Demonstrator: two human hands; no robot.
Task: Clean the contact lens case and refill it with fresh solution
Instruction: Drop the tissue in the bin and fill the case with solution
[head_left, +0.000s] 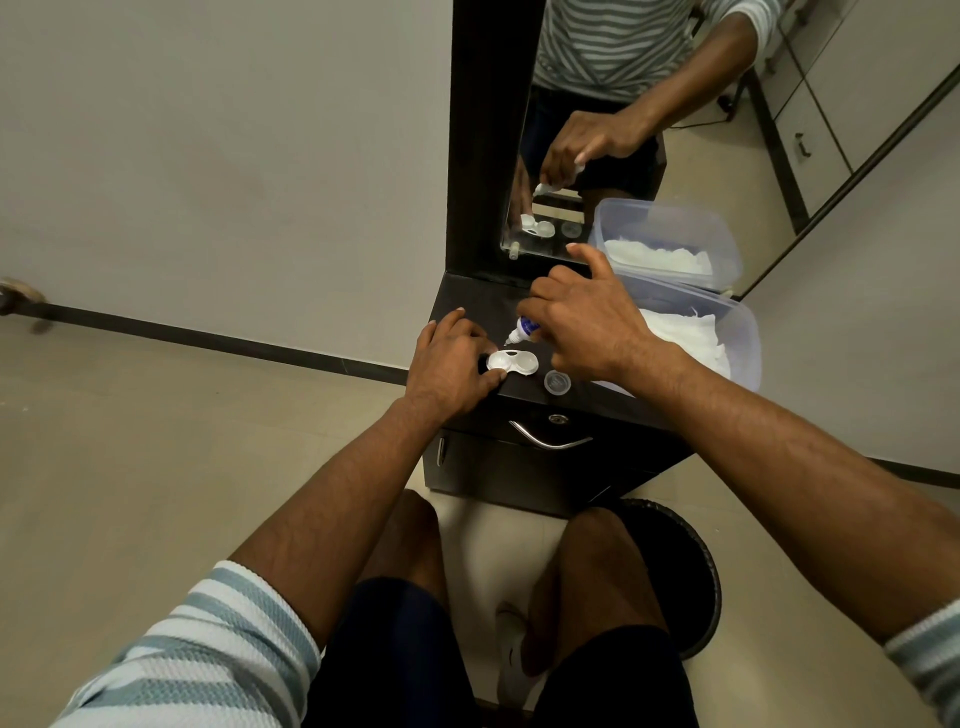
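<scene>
White lens case (511, 362) half-hidden in left hand (451, 366) grip; right hand (587, 325) grip around mostly covered solution bottle (524, 328).

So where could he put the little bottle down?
Bare dark top shows behind the left hand, toward the mirror frame. It is crowded by the lens case, loose cap and plastic tub, where the right hand holds the bottle.

Two hands: left hand (451, 366), right hand (582, 325). One white lens case (511, 362), one solution bottle (523, 330), one loose clear cap (557, 383), one plastic tub (727, 332) (its mirror reflection not counted), one drawer handle (548, 435).
</scene>
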